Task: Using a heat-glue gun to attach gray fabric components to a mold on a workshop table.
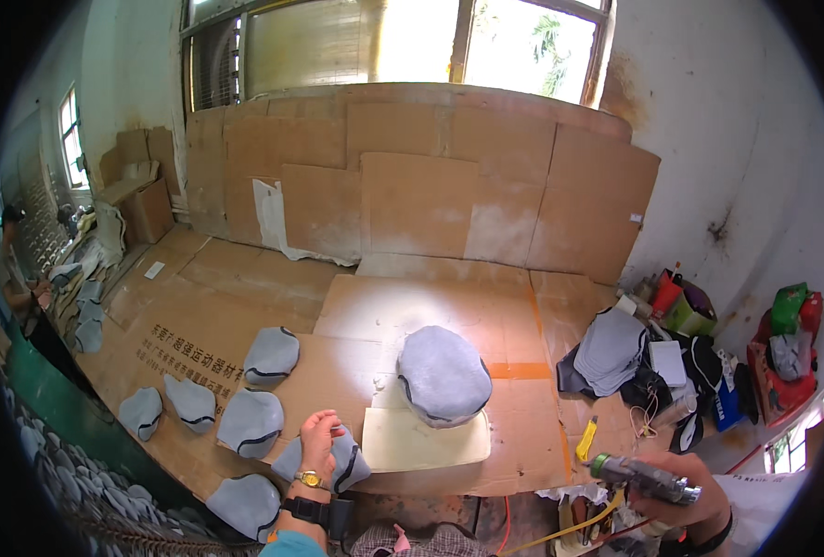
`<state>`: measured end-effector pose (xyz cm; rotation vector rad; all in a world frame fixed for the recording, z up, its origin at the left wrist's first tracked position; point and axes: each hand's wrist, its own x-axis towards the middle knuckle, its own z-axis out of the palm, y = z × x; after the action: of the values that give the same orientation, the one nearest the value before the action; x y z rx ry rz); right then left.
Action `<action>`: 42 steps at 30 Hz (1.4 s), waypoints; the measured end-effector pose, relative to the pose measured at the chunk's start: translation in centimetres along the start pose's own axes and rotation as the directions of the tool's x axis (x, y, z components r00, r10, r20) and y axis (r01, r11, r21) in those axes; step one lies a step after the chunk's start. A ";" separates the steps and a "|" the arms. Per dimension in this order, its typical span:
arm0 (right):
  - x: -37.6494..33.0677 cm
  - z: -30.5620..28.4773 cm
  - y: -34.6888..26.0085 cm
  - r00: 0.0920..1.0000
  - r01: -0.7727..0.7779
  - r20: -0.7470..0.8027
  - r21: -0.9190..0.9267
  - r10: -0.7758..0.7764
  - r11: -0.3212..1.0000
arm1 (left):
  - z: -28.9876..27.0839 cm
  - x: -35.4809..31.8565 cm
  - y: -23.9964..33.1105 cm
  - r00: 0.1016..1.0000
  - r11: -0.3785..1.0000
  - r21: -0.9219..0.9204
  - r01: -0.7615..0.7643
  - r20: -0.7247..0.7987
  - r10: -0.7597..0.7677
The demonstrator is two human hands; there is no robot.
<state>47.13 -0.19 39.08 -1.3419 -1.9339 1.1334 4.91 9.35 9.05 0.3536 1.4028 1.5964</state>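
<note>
My right hand [681,497], at the lower right, is closed round a grey cylindrical hand tool [649,478] with a green end. At the lower middle, my left hand [318,444] hovers over a grey padded fabric piece [349,461] with black edging. Its fingers are curled in, and nothing shows between them. Between the hands, a larger rounded grey fabric-covered pad [444,375] rests on a cream flat block [428,440]. Several similar grey pieces lie left of my left hand, among them one [251,422] close by and one [272,355] farther back.
Cardboard [347,306] covers the table. A yellow cutter knife [587,438] lies near its front right edge. Stacked grey pieces [609,351] and assorted items fill the right side. Cardboard panels [421,204] stand behind. Another person [18,265] is at the far left, beyond a green edge [96,432].
</note>
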 end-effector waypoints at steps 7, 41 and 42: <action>2.3 -0.3 1.1 0.995 0.074 -0.068 0.006 -0.073 0.997 | 6.1 -0.6 -3.0 0.985 0.991 0.105 0.077 0.146 -0.092; 2.4 -5.8 10.2 0.995 0.085 -0.065 0.055 -0.081 0.995 | 14.7 -0.6 -5.2 0.988 0.981 0.113 0.157 -0.025 -0.156; 2.6 -5.5 11.0 0.994 0.097 -0.059 0.058 -0.093 0.994 | 15.0 -1.0 -4.6 0.990 0.983 0.120 0.140 -0.011 -0.140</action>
<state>55.87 5.87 32.32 -1.2234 -1.8866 1.0885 18.54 17.24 9.84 0.3163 1.4967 1.4030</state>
